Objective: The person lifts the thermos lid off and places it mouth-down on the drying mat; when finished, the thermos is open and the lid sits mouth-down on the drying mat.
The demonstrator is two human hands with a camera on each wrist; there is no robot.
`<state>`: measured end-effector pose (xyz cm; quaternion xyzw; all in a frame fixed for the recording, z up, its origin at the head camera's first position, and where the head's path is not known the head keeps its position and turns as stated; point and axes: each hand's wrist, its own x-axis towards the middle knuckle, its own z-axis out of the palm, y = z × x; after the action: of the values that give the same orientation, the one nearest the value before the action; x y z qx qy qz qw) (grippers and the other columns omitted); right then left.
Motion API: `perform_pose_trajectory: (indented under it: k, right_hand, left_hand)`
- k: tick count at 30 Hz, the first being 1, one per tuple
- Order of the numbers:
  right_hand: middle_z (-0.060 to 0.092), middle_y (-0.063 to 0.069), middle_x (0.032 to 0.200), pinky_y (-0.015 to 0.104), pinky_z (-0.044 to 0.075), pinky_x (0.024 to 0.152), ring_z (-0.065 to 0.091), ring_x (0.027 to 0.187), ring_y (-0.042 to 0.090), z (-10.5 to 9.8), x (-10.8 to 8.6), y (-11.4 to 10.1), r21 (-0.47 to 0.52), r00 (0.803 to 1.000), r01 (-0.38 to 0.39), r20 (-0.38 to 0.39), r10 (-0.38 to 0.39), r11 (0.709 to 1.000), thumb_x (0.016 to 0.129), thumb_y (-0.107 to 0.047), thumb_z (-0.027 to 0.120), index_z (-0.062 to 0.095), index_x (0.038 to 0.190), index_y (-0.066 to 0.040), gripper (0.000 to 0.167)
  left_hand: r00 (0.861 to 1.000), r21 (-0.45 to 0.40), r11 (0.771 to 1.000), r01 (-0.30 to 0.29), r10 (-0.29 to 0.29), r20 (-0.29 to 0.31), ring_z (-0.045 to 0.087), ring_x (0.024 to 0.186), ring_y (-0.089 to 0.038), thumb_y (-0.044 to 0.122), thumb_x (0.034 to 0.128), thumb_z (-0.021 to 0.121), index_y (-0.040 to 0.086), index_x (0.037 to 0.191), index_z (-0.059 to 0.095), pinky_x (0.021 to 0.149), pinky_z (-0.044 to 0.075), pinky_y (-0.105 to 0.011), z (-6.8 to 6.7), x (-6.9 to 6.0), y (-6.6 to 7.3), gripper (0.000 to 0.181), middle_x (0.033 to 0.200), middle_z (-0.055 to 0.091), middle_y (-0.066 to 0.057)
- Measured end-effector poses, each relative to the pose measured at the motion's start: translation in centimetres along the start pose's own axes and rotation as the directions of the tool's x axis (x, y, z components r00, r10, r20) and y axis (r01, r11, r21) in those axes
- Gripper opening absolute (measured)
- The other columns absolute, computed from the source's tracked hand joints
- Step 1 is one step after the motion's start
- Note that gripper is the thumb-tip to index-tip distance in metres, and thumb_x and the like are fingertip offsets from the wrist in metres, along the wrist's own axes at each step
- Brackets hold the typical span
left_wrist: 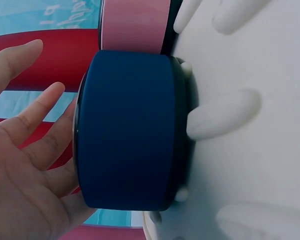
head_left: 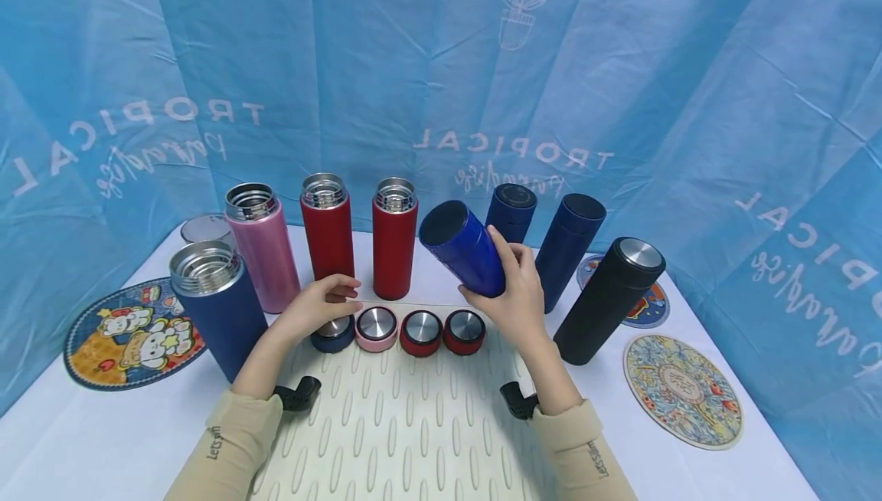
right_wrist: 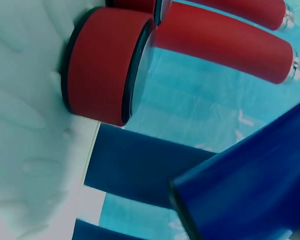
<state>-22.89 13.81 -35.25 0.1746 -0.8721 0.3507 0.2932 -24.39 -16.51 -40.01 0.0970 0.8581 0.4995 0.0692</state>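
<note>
Bottle (head_left: 474, 254), glossy blue cylinder, in right grip (head_left: 515, 296)

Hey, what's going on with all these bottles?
A person's right hand holds a bright blue bottle tilted in the air. The left hand is at the top of a navy lid; whether it touches is hard to tell. That lid sits in a row with a pink lid and two red lids on a white bumpy mat. A navy bottle, a pink bottle and two red bottles stand uncapped.
</note>
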Motion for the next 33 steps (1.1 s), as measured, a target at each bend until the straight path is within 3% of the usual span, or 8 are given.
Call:
perform_pose_trajectory:
  k: [5,14,23,33]
  right_hand:
    - [0.047,0.015,0.123,0.056,0.04,0.09,0.047,0.112,0.036,-0.7,-0.5,0.3,-0.111,0.996,0.072,0.066,-0.064,0.991,0.065,-0.026,0.084,0.039,0.139,-0.027,0.087]
    - [0.053,0.01,0.12,0.051,0.039,0.092,0.05,0.109,0.03,-1.5,-1.0,0.9,-0.202,0.97,0.209,0.168,-0.177,0.957,0.06,-0.028,0.086,0.046,0.133,-0.028,0.083]
    - [0.055,0.009,0.117,0.05,0.04,0.092,0.051,0.108,0.027,-1.9,-1.3,1.1,-0.235,0.949,0.25,0.251,-0.19,0.939,0.061,-0.029,0.086,0.046,0.134,-0.03,0.083]
    - [0.056,0.009,0.115,0.049,0.04,0.09,0.054,0.105,0.026,-2.0,-1.3,1.0,-0.254,0.93,0.294,0.297,-0.215,0.921,0.06,-0.031,0.086,0.047,0.134,-0.031,0.084]
  left_hand:
    - [1.0,0.015,0.999,-0.028,0.028,-0.008,0.056,0.101,-0.032,0.024,0.0848,0.066,-0.003,0.123,0.05,0.082,0.052,-0.038,0.1,-0.1,0.2,0.049,0.114,0.055,-0.023]
    - [1.0,0.008,1.0,0.01,-0.01,0.004,0.054,0.106,-0.035,0.021,0.0857,0.065,-0.003,0.126,0.048,0.086,0.05,-0.041,0.0,0.1,0.2,0.05,0.119,0.054,-0.024]
    - [1.0,-0.002,1.0,-0.022,0.022,0.004,0.052,0.109,-0.036,0.021,0.0844,0.066,0.0,0.127,0.048,0.086,0.05,-0.043,-0.4,-0.5,0.7,0.051,0.121,0.053,-0.023]
    - [0.995,-0.005,0.996,-0.091,0.091,0.028,0.044,0.121,-0.039,0.023,0.0823,0.069,0.007,0.131,0.047,0.094,0.041,-0.054,-0.8,-1.9,3.8,0.055,0.128,0.051,-0.019]
